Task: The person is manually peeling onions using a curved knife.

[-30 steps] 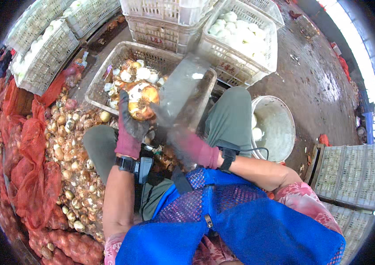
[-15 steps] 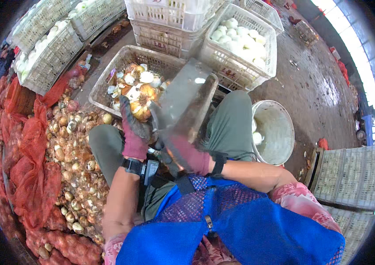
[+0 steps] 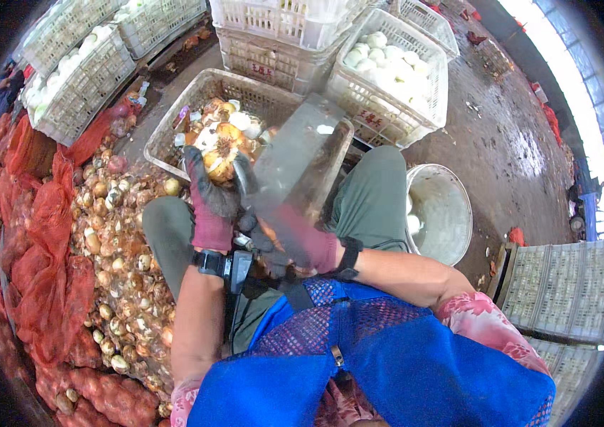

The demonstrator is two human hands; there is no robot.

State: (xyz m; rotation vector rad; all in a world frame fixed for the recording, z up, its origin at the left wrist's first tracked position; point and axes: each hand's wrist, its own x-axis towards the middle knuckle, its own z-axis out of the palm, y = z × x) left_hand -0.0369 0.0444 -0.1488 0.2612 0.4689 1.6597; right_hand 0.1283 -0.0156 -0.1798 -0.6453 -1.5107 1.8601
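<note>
My left hand [image 3: 213, 196], in a dark-palmed maroon glove, is closed around a large onion [image 3: 225, 146] with loose brown skin, above the near side of a crate. My right hand [image 3: 284, 238], gloved alike, is beside it to the right, closed on an orange-handled knife [image 3: 268, 231]. Its blade, a blurred grey shape, points up beside the onion; whether it touches the onion I cannot tell. The dirty white crate [image 3: 167, 135] in front of me holds onion skins and white pieces [image 3: 241, 122]. Across its right part lies a grey translucent board [image 3: 302, 146].
A white bucket [image 3: 458, 213] with a few peeled onions stands by my right knee. Unpeeled onions [image 3: 120, 277] lie heaped at my left beside red mesh sacks [image 3: 46, 263]. Crates of peeled onions [image 3: 387, 107] are ahead and at the far left [image 3: 85, 89].
My left hand and the onion have shifted slightly up and left. My right hand stays low beside them, and its blurred blade now stands nearer the onion's right side.
</note>
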